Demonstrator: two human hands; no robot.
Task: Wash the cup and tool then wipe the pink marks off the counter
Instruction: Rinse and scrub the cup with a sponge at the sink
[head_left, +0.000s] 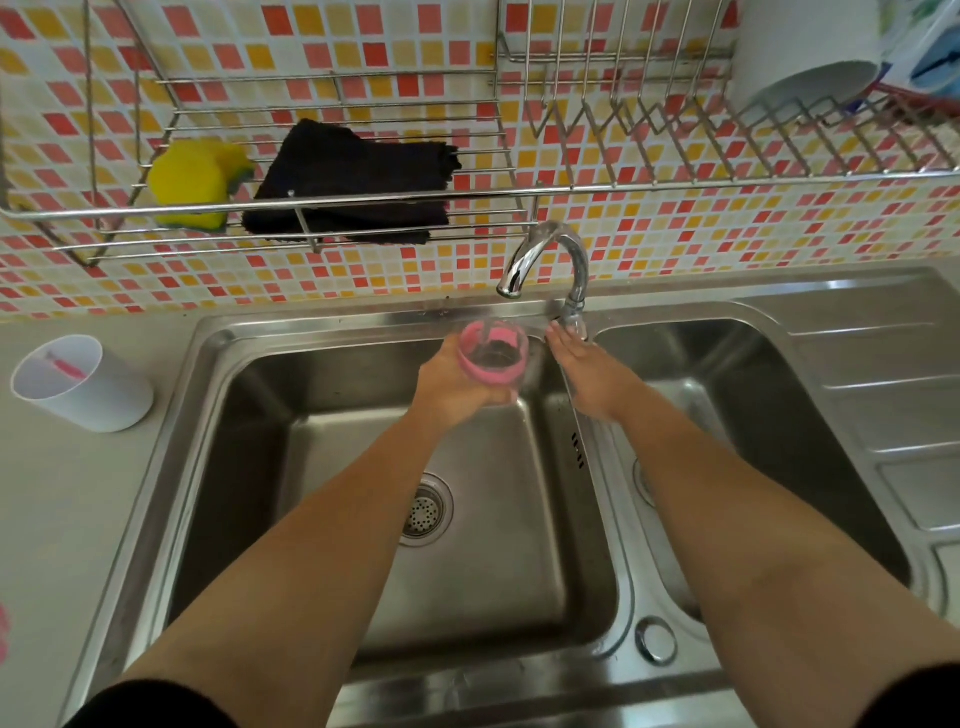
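Note:
My left hand (457, 387) grips a clear cup (492, 353) smeared with pink, held mouth toward me over the left sink basin (322, 467), just below the chrome tap spout (511, 283). My right hand (587, 371) reaches with straight fingers to the base of the tap (574, 317) and touches it. A white cup (83, 382) stands on the grey counter (62, 519) at the left with a pink-stained tool (65, 365) inside it. A pink mark (4, 631) shows at the counter's left edge.
A wire rack (332, 197) on the tiled wall holds a yellow sponge (195, 179) and a black cloth (353, 187). A dish rack (727, 130) at the upper right carries a white plate (810, 57). The right basin (737, 395) and draining board (893, 395) lie beside it.

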